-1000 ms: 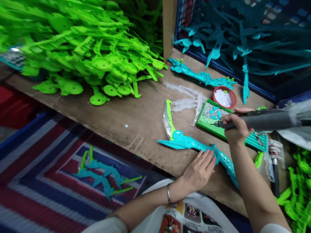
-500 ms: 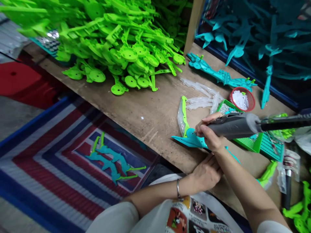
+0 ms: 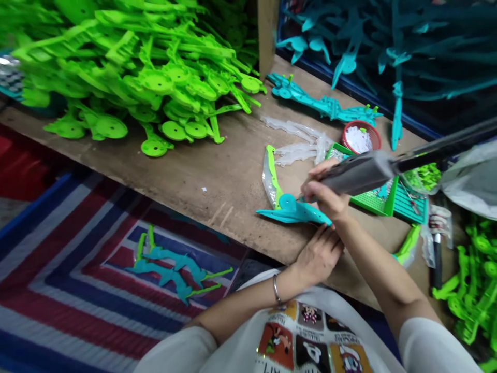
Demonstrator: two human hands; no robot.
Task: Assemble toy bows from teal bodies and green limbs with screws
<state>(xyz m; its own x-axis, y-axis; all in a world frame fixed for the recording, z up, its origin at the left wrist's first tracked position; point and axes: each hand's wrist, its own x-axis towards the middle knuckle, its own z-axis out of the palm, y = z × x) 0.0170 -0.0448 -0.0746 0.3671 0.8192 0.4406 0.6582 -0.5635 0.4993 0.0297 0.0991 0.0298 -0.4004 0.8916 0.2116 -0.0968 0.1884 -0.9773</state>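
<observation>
My right hand (image 3: 326, 191) is wrapped round a grey electric screwdriver (image 3: 357, 173), its tip pointing left toward a blue plastic part (image 3: 297, 211). The blue part lies on the table with a round disc at its middle. A curved green plastic arm (image 3: 273, 173) with a clear translucent piece (image 3: 268, 181) along it runs up from that disc. My left hand (image 3: 318, 256) is by the table's front edge, its fingers closed on the right end of the blue part. My right forearm hides some of that end.
Green plastic parts (image 3: 155, 77) are heaped at the back left. Behind the work lie clear pieces (image 3: 298, 150), a red basket (image 3: 362, 137) and a green tray (image 3: 373, 202) of screws. Finished-looking blue-green pieces (image 3: 166, 267) lie in a striped-lined bin (image 3: 77, 280) below the edge.
The view has shifted, so the table and its things appear further left. The screwdriver's tip has come away from the disc, a little to its right. Both hands keep their holds.
</observation>
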